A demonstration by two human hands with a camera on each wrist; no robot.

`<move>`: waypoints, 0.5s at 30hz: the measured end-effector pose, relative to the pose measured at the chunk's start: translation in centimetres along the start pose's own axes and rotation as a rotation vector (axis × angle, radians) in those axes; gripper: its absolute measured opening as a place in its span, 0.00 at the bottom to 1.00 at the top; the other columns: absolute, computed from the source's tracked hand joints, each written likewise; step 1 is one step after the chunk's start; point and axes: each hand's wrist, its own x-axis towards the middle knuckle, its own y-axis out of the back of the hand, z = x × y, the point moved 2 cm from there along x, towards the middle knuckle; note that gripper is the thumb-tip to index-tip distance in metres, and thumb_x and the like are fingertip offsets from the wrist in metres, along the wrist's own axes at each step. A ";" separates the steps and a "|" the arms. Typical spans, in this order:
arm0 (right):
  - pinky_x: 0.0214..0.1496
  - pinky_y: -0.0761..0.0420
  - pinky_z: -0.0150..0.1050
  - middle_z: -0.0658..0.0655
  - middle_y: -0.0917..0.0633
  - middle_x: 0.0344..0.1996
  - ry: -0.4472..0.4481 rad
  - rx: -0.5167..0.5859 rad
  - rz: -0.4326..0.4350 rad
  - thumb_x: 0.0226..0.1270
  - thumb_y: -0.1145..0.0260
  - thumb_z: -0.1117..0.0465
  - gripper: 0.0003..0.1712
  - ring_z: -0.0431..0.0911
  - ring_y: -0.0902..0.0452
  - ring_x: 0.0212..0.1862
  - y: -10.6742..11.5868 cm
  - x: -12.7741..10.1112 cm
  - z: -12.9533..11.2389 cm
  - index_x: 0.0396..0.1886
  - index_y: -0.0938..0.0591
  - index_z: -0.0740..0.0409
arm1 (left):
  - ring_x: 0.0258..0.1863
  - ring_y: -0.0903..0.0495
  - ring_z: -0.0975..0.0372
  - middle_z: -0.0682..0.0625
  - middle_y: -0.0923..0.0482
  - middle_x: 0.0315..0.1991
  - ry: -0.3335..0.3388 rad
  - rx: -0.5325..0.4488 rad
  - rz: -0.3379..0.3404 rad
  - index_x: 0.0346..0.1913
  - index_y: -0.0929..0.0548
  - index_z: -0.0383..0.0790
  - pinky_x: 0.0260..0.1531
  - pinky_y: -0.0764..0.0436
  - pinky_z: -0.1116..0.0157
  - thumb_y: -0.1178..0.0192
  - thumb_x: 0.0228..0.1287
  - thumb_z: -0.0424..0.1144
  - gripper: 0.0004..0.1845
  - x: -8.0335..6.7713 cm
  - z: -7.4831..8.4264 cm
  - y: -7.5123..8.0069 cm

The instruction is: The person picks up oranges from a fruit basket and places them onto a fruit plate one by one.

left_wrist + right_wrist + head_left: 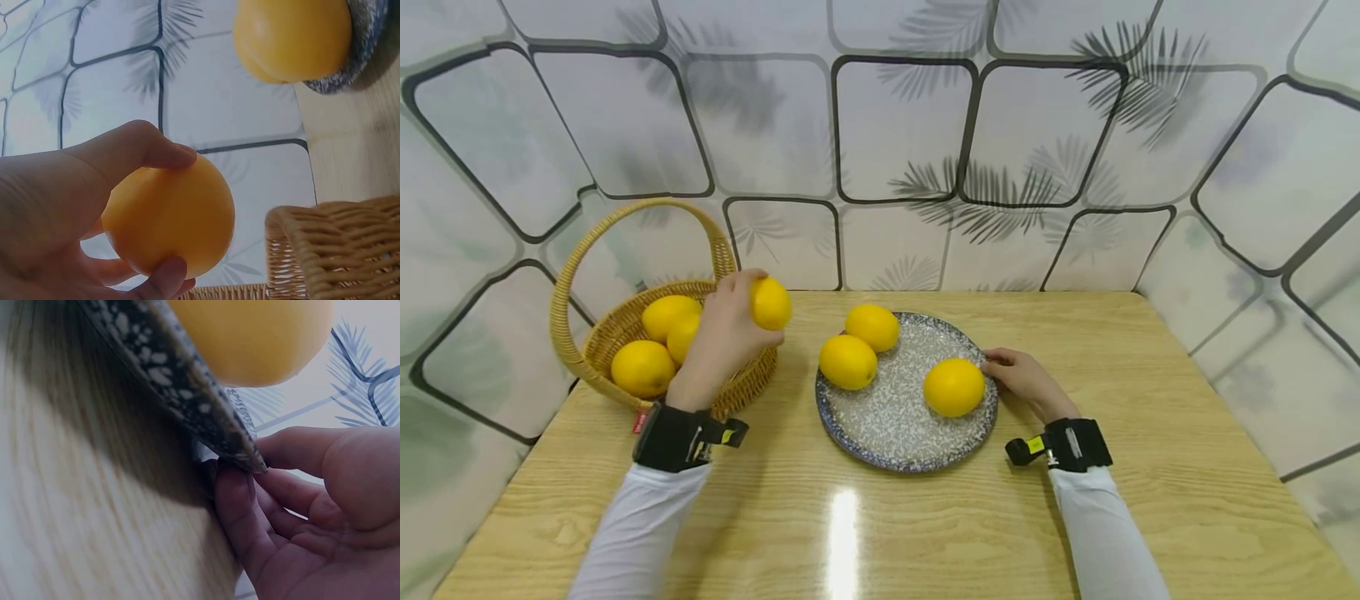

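Observation:
My left hand (pixel 727 321) grips a lemon (pixel 771 304) above the right side of a wicker basket (pixel 752 379). In the left wrist view, thumb and fingers wrap round that lemon (pixel 172 215), with the basket's woven rim (pixel 337 237) below. Several more lemons (pixel 643 368) lie in the basket, partly hidden by my hand. A speckled grey plate (pixel 887 429) with a dark blue rim carries two lemons at its upper left and one lemon (pixel 953 387) at its right. My right hand (pixel 1030 383) pinches the plate's right rim (pixel 231 440) between thumb and fingers.
The basket's tall arched handle (pixel 561 292) rises at the left. Plate and basket stand on a light wooden table (pixel 1150 467), against a wall (pixel 902 125) with a leaf and stone pattern. A small red tag (pixel 640 422) hangs from the basket's front.

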 end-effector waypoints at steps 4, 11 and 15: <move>0.76 0.32 0.56 0.70 0.31 0.73 0.001 -0.001 0.001 0.80 0.46 0.54 0.31 0.62 0.34 0.73 0.0 0.2 0.0 0.76 0.33 0.65 | 0.65 0.35 0.33 0.28 0.40 0.73 -0.010 -0.004 -0.011 0.75 0.39 0.37 0.63 0.31 0.37 0.29 0.56 0.39 0.45 -0.4 0.8 -0.1; 0.75 0.30 0.55 0.70 0.30 0.72 0.002 0.000 0.005 0.80 0.45 0.54 0.31 0.61 0.31 0.71 -0.1 0.1 0.0 0.75 0.32 0.66 | 0.60 0.31 0.36 0.31 0.36 0.71 -0.050 -0.009 -0.003 0.74 0.36 0.39 0.59 0.27 0.40 0.28 0.53 0.39 0.45 -1.2 1.6 -0.8; 0.75 0.30 0.55 0.70 0.30 0.72 0.006 0.000 0.002 0.80 0.45 0.54 0.31 0.61 0.32 0.71 -0.1 0.0 0.0 0.75 0.32 0.65 | 0.59 0.29 0.37 0.33 0.33 0.69 -0.086 -0.021 0.004 0.73 0.34 0.39 0.58 0.26 0.41 0.27 0.51 0.38 0.44 -1.8 2.4 -1.2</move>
